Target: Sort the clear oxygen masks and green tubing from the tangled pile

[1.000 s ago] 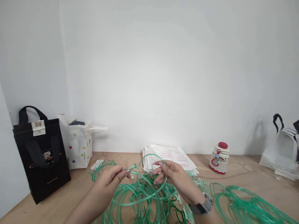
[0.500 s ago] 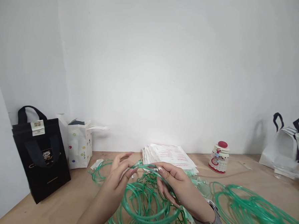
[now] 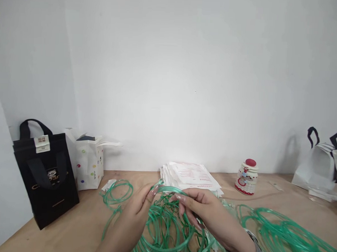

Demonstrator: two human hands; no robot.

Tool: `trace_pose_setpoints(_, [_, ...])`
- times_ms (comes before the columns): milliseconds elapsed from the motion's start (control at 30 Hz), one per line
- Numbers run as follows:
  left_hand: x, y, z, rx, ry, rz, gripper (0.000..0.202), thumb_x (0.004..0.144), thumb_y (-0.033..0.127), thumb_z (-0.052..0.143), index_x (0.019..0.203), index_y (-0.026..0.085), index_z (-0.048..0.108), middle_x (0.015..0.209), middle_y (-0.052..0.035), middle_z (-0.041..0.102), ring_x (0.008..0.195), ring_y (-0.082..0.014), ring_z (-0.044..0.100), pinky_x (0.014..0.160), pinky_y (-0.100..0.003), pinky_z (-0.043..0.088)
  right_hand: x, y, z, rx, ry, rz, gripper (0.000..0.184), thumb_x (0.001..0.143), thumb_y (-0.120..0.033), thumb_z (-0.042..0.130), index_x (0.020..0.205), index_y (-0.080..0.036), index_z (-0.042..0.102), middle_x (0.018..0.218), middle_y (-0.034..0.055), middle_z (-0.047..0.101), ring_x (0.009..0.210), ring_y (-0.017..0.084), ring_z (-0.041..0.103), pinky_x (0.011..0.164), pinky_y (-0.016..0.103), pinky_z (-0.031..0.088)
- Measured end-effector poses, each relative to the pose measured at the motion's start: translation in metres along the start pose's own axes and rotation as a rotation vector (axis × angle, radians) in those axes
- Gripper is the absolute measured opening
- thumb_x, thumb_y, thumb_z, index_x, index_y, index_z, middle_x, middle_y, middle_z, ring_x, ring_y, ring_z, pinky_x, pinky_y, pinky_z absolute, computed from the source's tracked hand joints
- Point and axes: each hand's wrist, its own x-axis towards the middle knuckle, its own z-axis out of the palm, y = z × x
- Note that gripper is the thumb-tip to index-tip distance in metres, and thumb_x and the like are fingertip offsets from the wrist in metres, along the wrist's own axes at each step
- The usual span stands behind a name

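A tangle of green plastic tubing [image 3: 163, 227] lies on the wooden table [image 3: 75, 226] in front of me. My left hand [image 3: 137, 211] pinches a loop of this tubing near its tip, fingers closed round it. My right hand [image 3: 209, 214], a watch on its wrist, grips the same loop a little to the right, with the fingers curled over the tube. The two hands are close together above the coil. A smaller loop of the tubing [image 3: 116, 193] trails off to the left.
A second heap of green tubing [image 3: 281, 237] lies at the right. A stack of white printed pouches [image 3: 191, 176] sits behind the hands. A black paper bag [image 3: 46, 172], a dotted white bag [image 3: 89, 161], a small red-topped jar [image 3: 247, 177] and a white bag [image 3: 320, 164] stand by the wall.
Both hands have come closer together and lowered onto the coil. The raised loop they held a second ago has been brought down, and the right hand has turned over the tubing.
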Motion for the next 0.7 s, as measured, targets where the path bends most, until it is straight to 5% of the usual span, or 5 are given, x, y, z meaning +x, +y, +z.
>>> trace_pose_setpoints(233, [0.006, 0.000, -0.012, -0.510, 0.237, -0.134, 0.041, 0.069, 0.055, 0.062, 0.062, 0.018, 0.047, 0.046, 0.0099, 0.032, 0.039, -0.0047, 0.023, 0.036, -0.016, 0.020, 0.005, 0.004, 0.010, 0.290, -0.238, -0.157, 0.045, 0.075, -0.045, 0.063, 0.109, -0.015, 0.060, 0.080, 0.0063, 0.067, 0.066, 0.014, 0.063, 0.062, 0.027, 0.047])
trace_pose_setpoints(333, [0.008, 0.009, -0.025, -0.753, 0.393, -0.098, 0.039, 0.069, 0.048, 0.067, 0.059, 0.017, 0.046, 0.043, 0.0103, 0.032, 0.037, -0.0029, 0.021, 0.034, -0.013, 0.018, 0.008, 0.007, 0.010, 0.092, -0.234, -0.225, 0.063, 0.065, -0.036, 0.075, 0.122, -0.024, 0.052, 0.116, 0.0076, 0.057, 0.110, 0.020, 0.051, 0.093, 0.033, 0.037])
trace_pose_setpoints(433, [0.010, 0.013, -0.038, -0.861, 0.520, -0.033, 0.033, 0.072, 0.035, 0.068, 0.058, 0.016, 0.046, 0.043, 0.0092, 0.035, 0.035, -0.0025, 0.024, 0.031, -0.012, 0.020, 0.010, 0.014, 0.013, -0.283, -0.184, -0.154, 0.077, 0.055, -0.029, 0.081, 0.125, -0.027, 0.050, 0.119, 0.0053, 0.051, 0.111, 0.022, 0.047, 0.095, 0.033, 0.036])
trace_pose_setpoints(567, [0.008, 0.010, -0.058, -0.921, 0.611, 0.052, 0.024, 0.079, 0.020, 0.061, 0.058, 0.015, 0.048, 0.041, 0.0084, 0.035, 0.033, -0.0033, 0.026, 0.029, -0.011, 0.021, 0.016, 0.027, 0.023, -0.737, -0.063, -0.029, 0.037, 0.058, -0.023, 0.077, 0.093, -0.022, 0.067, 0.099, 0.0041, 0.052, 0.094, 0.021, 0.051, 0.081, 0.031, 0.043])
trace_pose_setpoints(700, [0.001, 0.009, -0.088, -0.964, 0.701, 0.115, 0.035, 0.089, 0.013, 0.041, 0.054, 0.016, 0.045, 0.038, 0.0074, 0.034, 0.031, -0.0039, 0.025, 0.027, -0.012, 0.021, 0.028, 0.035, 0.011, -1.061, 0.335, -0.103, 0.010, 0.075, -0.013, 0.059, 0.072, -0.017, 0.068, 0.085, 0.0073, 0.055, 0.089, 0.022, 0.052, 0.080, 0.032, 0.041])
